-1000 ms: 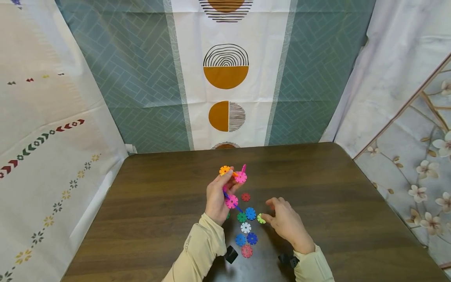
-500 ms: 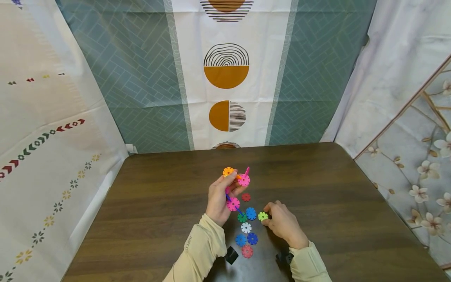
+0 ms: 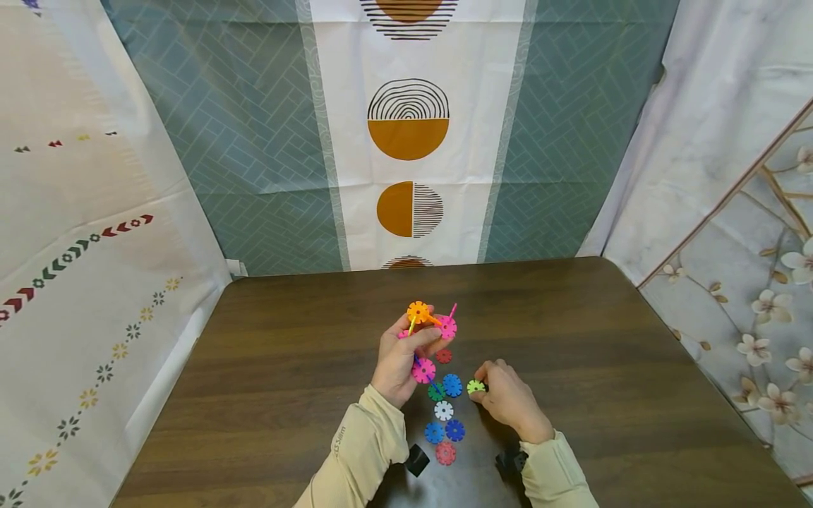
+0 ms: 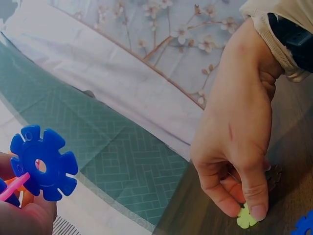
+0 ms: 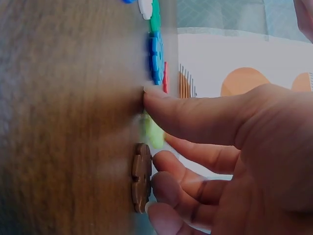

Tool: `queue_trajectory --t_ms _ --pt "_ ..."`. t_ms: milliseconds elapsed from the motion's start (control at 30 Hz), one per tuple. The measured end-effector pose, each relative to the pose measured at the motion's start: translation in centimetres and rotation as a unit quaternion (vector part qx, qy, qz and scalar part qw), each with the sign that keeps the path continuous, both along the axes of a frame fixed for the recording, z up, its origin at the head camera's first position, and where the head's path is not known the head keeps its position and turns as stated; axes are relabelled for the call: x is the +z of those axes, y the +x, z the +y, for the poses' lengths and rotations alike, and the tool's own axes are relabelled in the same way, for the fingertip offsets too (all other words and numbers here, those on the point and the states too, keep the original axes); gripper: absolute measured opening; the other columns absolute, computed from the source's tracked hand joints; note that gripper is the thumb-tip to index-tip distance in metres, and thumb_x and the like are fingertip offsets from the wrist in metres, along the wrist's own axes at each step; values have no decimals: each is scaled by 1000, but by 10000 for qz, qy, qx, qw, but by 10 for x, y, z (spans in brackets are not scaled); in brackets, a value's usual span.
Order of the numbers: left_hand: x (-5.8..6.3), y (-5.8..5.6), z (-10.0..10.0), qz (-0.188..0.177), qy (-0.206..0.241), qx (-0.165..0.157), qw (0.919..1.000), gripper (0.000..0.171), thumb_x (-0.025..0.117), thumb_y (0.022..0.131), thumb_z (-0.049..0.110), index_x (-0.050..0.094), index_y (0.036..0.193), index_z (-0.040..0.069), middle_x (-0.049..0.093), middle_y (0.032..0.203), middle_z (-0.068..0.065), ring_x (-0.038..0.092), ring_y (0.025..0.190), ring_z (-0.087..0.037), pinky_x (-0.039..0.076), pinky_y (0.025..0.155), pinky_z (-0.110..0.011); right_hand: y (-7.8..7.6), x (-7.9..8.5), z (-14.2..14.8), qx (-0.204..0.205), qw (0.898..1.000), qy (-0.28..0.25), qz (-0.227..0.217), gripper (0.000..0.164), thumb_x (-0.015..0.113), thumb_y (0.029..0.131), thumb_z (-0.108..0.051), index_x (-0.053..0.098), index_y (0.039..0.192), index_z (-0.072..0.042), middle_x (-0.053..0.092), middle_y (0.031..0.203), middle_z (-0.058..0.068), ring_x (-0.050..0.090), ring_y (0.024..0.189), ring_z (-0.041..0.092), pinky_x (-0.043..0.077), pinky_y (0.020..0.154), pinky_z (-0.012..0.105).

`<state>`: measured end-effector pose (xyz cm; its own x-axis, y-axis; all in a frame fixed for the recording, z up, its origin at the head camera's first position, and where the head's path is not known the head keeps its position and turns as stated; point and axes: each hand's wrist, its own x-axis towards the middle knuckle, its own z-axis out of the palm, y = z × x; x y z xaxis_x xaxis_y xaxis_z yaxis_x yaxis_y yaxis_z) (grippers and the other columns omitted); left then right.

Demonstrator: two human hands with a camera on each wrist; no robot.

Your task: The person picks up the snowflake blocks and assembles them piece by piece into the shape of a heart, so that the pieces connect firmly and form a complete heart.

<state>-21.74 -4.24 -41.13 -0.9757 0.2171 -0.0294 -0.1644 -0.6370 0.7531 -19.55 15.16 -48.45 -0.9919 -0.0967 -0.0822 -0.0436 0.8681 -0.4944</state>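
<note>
In the head view my left hand (image 3: 395,365) grips a chain of slotted plastic discs joined edge to edge. An orange disc (image 3: 418,312) and a pink disc (image 3: 447,327) stand at its top; another pink disc (image 3: 423,370) hangs lower. The left wrist view shows a blue disc (image 4: 57,164) of this chain close up, with a pink one slotted into it; the fingers hide part of the chain. Low at the table, my right hand (image 3: 511,406) pinches a yellow-green disc (image 4: 246,218) between thumb and forefinger. Beside its curled other fingers lies a brown disc (image 5: 142,178).
Loose discs lie between the hands on the wooden table (image 3: 286,339): a red one (image 3: 444,356), a light blue one (image 3: 452,385), a white one (image 3: 443,410), a dark blue one (image 3: 454,430) and a coral one (image 3: 446,453). Patterned cloths hang around the table.
My left hand has turned the chain and shifted it slightly right, bringing more of the orange disc into view. My right hand has moved slightly left and closed its fingertips on the yellow-green disc.
</note>
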Motion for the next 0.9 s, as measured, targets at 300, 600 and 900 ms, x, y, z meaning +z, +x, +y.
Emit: queue_trajectory --t_ms 300,600,900 --pt "0 2 -2 -21 -89 -123 9999 43 66 86 -4 57 128 0 54 119 -18 67 102 -31 53 86 -37 -9 14 14 -251 9861 -1603 367 17 65 93 -9 60 108 -4 55 83 4 49 70 18 47 61 28" --pt "1 3 -2 -29 -230 -188 9996 42 67 85 -1 58 126 0 57 118 -16 70 94 -26 53 86 -35 -10 56 14 -441 9144 -3721 1532 23 58 98 -17 56 114 0 67 95 17 66 81 25 57 74 26" --pt "1 5 0 -25 -262 -371 9990 41 67 86 -2 59 126 -1 65 112 -17 71 92 -26 54 85 -36 -9 81 6 -503 8896 -4148 1844 29 59 98 -15 62 123 -2 63 93 19 61 75 18 55 70 20"
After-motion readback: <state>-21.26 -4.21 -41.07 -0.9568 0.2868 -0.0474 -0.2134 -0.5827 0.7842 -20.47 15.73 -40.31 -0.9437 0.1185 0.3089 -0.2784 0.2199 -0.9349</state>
